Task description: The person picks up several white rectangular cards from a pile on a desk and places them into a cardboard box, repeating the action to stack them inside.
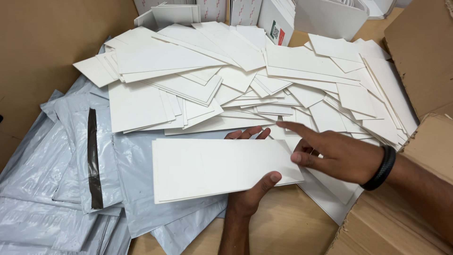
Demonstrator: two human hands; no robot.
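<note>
My left hand (247, 191) holds a long white card sheet (212, 167) from below, thumb on its lower right edge and fingertips showing past its top edge. My right hand (337, 153), with a black band at the wrist, hovers at the sheet's right end, index finger stretched left over the pile and the other fingers touching the sheet's corner. Behind lies a large heap of white card pieces (245, 75), flat and overlapping.
Grey plastic mailer bags (71, 179) lie stacked at the left, one with a dark adhesive strip. Brown cardboard (420, 52) flanks the right side, another brown board (42, 42) the left. White boxes (325, 16) stand at the back. A wooden surface (288, 226) shows below.
</note>
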